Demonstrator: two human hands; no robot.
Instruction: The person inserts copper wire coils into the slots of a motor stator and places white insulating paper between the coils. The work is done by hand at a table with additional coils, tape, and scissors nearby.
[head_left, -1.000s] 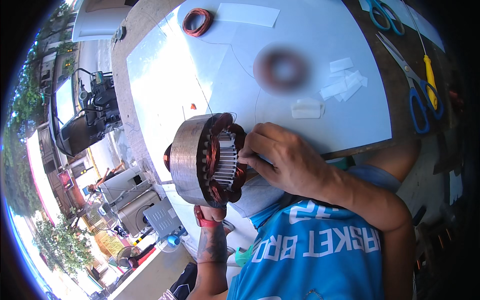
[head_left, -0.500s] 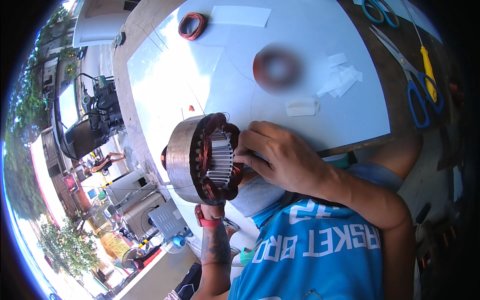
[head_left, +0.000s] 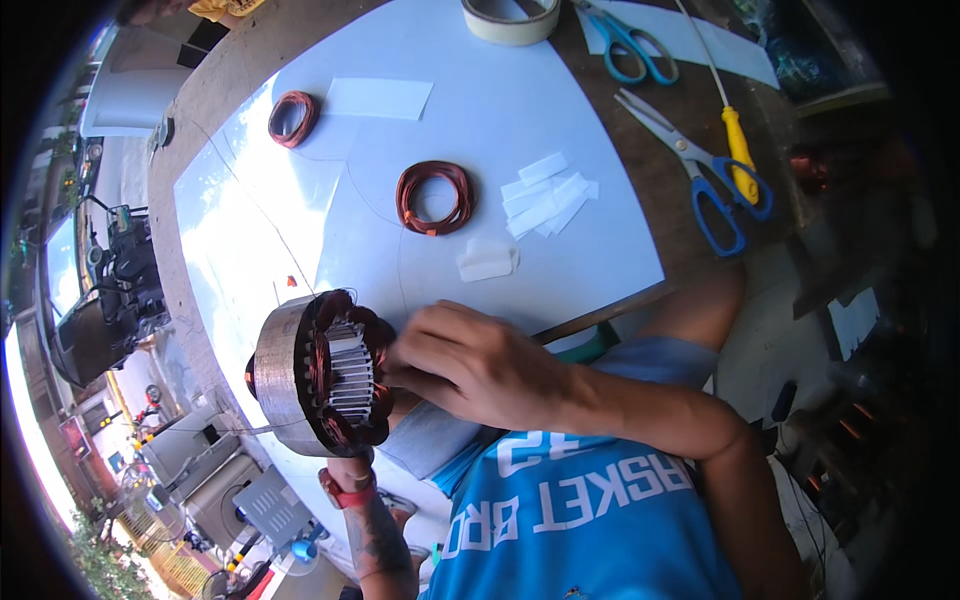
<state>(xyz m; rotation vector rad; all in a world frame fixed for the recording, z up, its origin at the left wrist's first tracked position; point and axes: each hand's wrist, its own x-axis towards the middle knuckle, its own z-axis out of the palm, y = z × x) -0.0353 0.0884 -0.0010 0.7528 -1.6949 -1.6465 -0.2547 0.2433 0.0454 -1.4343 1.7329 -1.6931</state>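
Observation:
A motor stator (head_left: 290,375), a grey metal ring with dark red copper windings (head_left: 325,365) and pale slot strips inside, stands tilted on its side at the near left of the table. My left hand (head_left: 350,472) grips it by its lower edge, the fingers hidden behind the ring. At the windings' right edge is my right hand (head_left: 470,360), its thumb and fingers pinched together; whatever lies between the fingertips is hidden. Beyond the stator, a coil of copper wire (head_left: 462,200) lies on a white sheet (head_left: 370,270), a thin wire running from it toward my right hand.
A smaller copper coil (head_left: 293,120), white paper strips (head_left: 550,195) and a folded white piece (head_left: 487,262) lie on the sheet. Farther right are blue scissors (head_left: 715,195), teal scissors (head_left: 627,55), a yellow-handled screwdriver (head_left: 739,150) and a tape roll (head_left: 510,25).
The view has swung, so the table's things sit farther left and the tape roll now shows. Both hands stay at the stator, the right one still pinched at the windings.

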